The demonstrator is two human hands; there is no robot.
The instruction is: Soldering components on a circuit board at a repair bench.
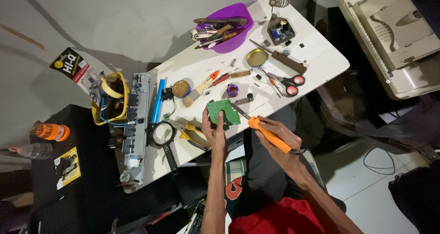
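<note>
White table (316,55) — left hand (214,132) grips circuit board (223,112), right hand (275,135) soldering iron (268,134).

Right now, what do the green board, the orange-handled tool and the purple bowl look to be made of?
Green board: rigid laminate, matte green coating, likely a circuit board. Orange-handled tool: smooth orange plastic grip, thin metal shaft, probably a soldering iron. Purple bowl: glossy moulded plastic, by its even colour and sheen.
</note>
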